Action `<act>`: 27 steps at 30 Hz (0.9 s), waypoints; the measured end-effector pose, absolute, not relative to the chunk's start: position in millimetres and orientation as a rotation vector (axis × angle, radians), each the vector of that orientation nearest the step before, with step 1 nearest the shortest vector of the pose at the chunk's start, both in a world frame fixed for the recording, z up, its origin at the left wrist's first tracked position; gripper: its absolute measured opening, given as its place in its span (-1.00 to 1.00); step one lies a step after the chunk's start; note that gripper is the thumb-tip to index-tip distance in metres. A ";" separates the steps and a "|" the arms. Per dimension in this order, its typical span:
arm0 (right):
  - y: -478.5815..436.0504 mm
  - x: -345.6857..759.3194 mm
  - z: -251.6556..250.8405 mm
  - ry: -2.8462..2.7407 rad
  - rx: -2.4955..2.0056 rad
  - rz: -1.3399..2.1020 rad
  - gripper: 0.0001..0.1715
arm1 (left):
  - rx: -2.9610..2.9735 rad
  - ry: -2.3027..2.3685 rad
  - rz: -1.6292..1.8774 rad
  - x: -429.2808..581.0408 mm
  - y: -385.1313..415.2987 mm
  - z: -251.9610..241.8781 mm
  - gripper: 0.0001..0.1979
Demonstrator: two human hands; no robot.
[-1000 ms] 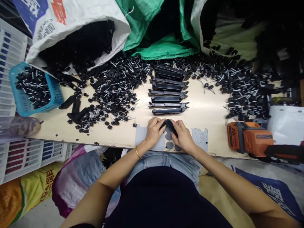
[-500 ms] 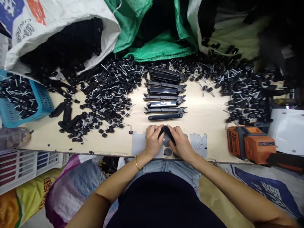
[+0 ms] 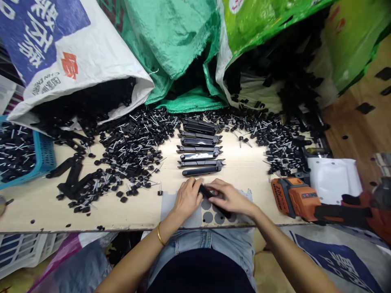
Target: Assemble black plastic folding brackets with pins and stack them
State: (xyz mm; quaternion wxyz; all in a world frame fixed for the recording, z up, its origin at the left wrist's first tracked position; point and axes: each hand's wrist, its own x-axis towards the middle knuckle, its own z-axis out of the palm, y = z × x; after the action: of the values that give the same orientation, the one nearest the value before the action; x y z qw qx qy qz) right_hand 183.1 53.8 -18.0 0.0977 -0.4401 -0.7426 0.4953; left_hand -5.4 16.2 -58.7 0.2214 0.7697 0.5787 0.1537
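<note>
My left hand [image 3: 187, 198] and my right hand [image 3: 229, 199] meet at the near edge of the wooden table [image 3: 128, 211]. Both are closed on one long black plastic part [image 3: 208, 193], which lies slanted between them. They rest over a grey sheet with dark round spots [image 3: 210, 215]. Just beyond the hands lies a neat row of several similar long black pieces [image 3: 199, 148]. A gold bangle sits on my left wrist.
Heaps of small black knobs with metal pins [image 3: 134, 146] cover the table left and right [image 3: 281, 142]. Open sacks, white [image 3: 76, 61] and green [image 3: 180, 49], stand at the back. A blue basket [image 3: 21, 152] is at left, an orange cordless drill [image 3: 299, 199] at right.
The camera has tilted up, showing more of the sacks. My hands stay together on the black part; my right hand has flattened and slid along it toward the right.
</note>
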 end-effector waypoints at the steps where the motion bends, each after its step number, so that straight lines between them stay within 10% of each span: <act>1: 71.3 192.4 -10.8 -2.113 -1.335 1.485 -0.64 | 2.126 1.566 0.449 -7.5 17.3 -59.5 -0.64; 7: 249.7 217.8 1.6 -1.727 -1.774 0.540 -0.58 | 1.972 1.509 0.712 -9.7 19.2 -66.9 -0.74; 13: 394.1 180.4 -2.4 -1.708 -1.977 0.361 -0.45 | 1.943 1.492 0.749 -8.5 20.5 -68.9 -0.72; 27: 150.2 276.5 50.2 -1.143 -1.559 0.602 -0.68 | 1.923 1.508 0.786 -16.8 16.4 -65.9 -0.73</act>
State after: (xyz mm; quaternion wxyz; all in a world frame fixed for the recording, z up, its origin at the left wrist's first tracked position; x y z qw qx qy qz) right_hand 276.5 150.2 50.2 0.5299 -0.6529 -0.4790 0.2520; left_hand -16.8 16.4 -65.9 0.2834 0.7185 0.5633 0.2935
